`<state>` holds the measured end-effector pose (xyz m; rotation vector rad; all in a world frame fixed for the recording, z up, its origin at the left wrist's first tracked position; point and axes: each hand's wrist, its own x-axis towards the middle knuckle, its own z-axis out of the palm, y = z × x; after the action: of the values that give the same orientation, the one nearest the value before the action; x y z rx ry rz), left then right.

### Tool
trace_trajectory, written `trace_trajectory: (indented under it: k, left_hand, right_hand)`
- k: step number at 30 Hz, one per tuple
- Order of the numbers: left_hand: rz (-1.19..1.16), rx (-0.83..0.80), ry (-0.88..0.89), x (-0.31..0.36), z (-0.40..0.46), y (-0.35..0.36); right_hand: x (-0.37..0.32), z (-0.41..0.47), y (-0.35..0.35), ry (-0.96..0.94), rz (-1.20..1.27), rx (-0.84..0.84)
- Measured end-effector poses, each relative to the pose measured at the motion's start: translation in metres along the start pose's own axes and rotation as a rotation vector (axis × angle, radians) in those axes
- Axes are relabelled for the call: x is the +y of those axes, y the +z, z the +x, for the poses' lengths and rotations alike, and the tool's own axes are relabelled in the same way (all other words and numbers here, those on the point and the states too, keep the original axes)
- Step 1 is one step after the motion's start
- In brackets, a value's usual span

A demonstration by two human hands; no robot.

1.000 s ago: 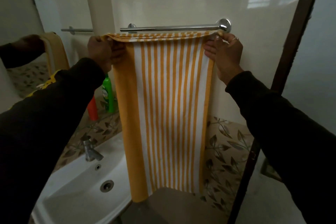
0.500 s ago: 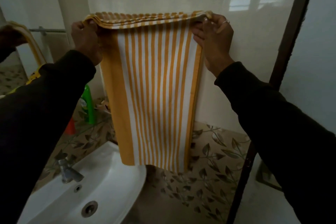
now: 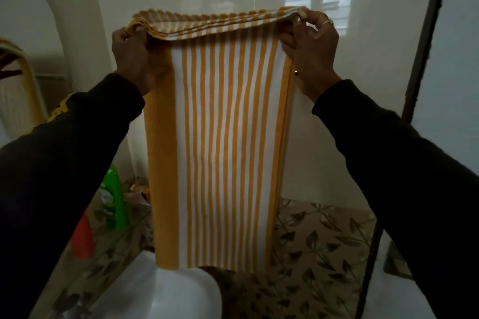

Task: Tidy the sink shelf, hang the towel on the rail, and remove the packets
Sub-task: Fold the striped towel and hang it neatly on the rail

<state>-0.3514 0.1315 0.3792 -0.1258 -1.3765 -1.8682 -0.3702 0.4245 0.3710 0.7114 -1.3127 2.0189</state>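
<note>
Left hand (image 3: pixel 133 55) and right hand (image 3: pixel 312 52) each pinch the striped towel's (image 3: pixel 223 142) top corners.

Towel (image 3: pixel 228 137) hangs as a wide curtain between both hands, blocking the wall behind it. Left hand (image 3: pixel 132 59) is hemmed by the pillar edge (image 3: pixel 103 65) just behind. Right hand (image 3: pixel 311 52) has bare wall beyond it up to the dark door frame (image 3: pixel 425 41). Below, green bottle (image 3: pixel 114 202) and basin rim (image 3: pixel 181 290) crowd the lower left.
</note>
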Motion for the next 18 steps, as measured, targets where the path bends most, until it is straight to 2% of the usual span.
trace_trajectory:
  k: [5,12,18]
  left_hand:
    - [-0.026,-0.056,0.005,-0.007,0.024,0.003]
    - [-0.047,-0.114,-0.018,-0.02,0.036,0.011]
    - [0.128,-0.142,0.013,-0.035,0.046,0.016]
  right_hand:
    - [-0.002,0.015,0.011,-0.074,-0.126,0.035]
    - [0.012,0.038,0.008,-0.152,-0.434,0.073]
    - [0.024,0.044,0.002,-0.127,-0.64,0.014]
